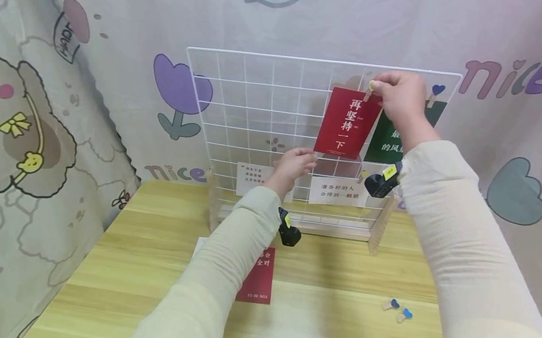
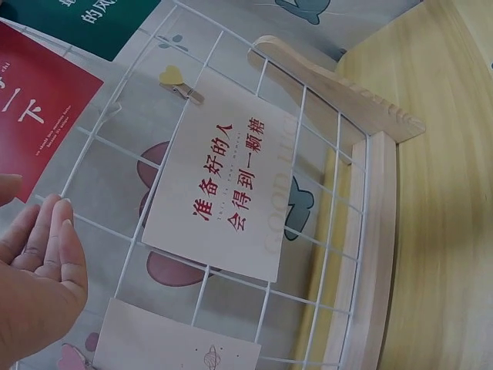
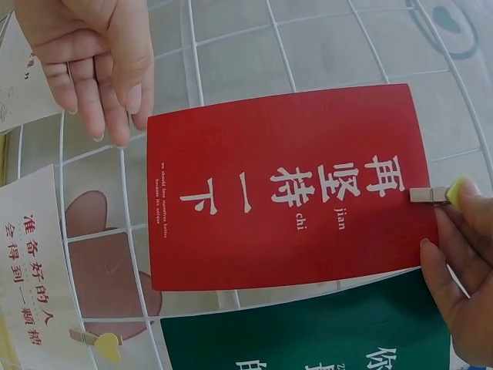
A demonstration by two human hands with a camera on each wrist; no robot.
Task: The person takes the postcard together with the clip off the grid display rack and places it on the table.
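At the upper right of the white wire grid (image 1: 270,97), my right hand (image 1: 403,98) pinches a small wooden clothespin (image 3: 427,194) with a yellow heart. The clothespin's wooden end lies over the top edge of a red card (image 3: 285,193) with white lettering. My left hand (image 1: 294,166) is near the card's lower edge, fingers fairly straight and holding nothing. Beside the red card a green card (image 1: 385,141) hangs from a clothespin with a blue heart (image 1: 437,91). Lower on the grid is a white card (image 2: 219,181) with red lettering, clipped by another yellow-heart clothespin (image 2: 181,83).
Another white card (image 1: 249,177) hangs low on the grid, partly behind my left hand. Wooden feet (image 1: 375,234) support the grid on the wood-grain table (image 1: 331,337). Two blue-heart clothespins (image 1: 398,310) lie at the right. A red card (image 1: 258,281) lies partly under my left forearm.
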